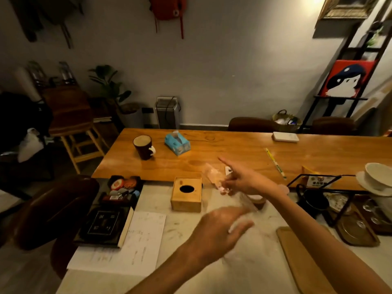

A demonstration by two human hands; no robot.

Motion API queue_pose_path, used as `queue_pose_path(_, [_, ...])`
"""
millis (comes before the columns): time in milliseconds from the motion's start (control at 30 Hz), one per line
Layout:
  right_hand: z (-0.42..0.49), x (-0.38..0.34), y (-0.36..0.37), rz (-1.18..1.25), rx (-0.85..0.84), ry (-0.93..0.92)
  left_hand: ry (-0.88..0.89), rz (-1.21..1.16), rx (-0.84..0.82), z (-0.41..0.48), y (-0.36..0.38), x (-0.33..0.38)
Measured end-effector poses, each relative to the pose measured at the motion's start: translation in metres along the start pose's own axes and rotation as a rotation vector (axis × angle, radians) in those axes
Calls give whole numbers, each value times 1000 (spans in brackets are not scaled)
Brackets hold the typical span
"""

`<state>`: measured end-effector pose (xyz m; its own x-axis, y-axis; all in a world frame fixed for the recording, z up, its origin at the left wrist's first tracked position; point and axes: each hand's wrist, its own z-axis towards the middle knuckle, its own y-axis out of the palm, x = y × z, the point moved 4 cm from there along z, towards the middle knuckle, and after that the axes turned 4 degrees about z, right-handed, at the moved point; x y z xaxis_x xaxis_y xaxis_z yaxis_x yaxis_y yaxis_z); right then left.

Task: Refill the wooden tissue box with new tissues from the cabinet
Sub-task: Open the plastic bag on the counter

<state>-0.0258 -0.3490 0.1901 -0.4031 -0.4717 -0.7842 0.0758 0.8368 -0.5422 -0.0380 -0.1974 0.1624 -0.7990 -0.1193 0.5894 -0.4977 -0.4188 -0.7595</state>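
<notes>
While two hands hover, one wooden tissue box (186, 194), one mug (143, 147).

No lettering can be read for certain. The black tray (103, 224) at the marble counter's left edge bears pale characters, too blurred to make out. The printed sheet of paper (135, 242) beside it shows only faint lines. A small label card (317, 181) near the right edge carries dark, illegible characters.

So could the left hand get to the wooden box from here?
Probably yes. The left hand hangs just right of the wooden box, with only bare counter between them. It looks empty, though blurred.
</notes>
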Motion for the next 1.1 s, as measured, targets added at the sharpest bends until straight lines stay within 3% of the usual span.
queue_pose_path(67, [-9, -1, -4, -80, -138, -9, -21, -46, 338, 11, -29, -28])
queue_pose_path(100, [-13, -3, -5, -105, -200, -9, -92, -72, 360, 18, -41, -45])
queue_pose_path(167, [-19, -11, -10, -127, -303, -21, -258, -205, 83, 37, -49, -76])
queue_pose_path(233, [-21, -21, -17, -126, -386, -25, -237, -425, -180, 47, -45, -87])
queue_pose_path(333, [-18, -22, -34, -94, -421, 6, -181, -719, -238, 53, -40, -91])
queue_pose_path(467, [-5, 1, -46, 74, -248, 17, -220, -776, -289, 52, -24, -101])
queue_pose_path(533, [8, 13, -38, 11, -128, -11, -270, -715, -257, 49, -14, -111])
queue_pose_path(600, [21, 23, -25, -171, 110, -106, -350, -708, -143, 44, -9, -125])
queue_pose_path(700, [23, 28, -3, -471, 617, -414, -428, -746, 23, 38, -12, -144])
queue_pose_path(733, [21, 27, 7, -516, 709, -511, -434, -750, 41, 37, -14, -147])
queue_pose_path(833, [32, 20, 38, -559, 676, -669, -438, -739, 42, 38, -20, -151])
queue_pose_path(1100, [62, 0, 53, -561, 558, -689, -425, -564, 89, 38, -28, -157])
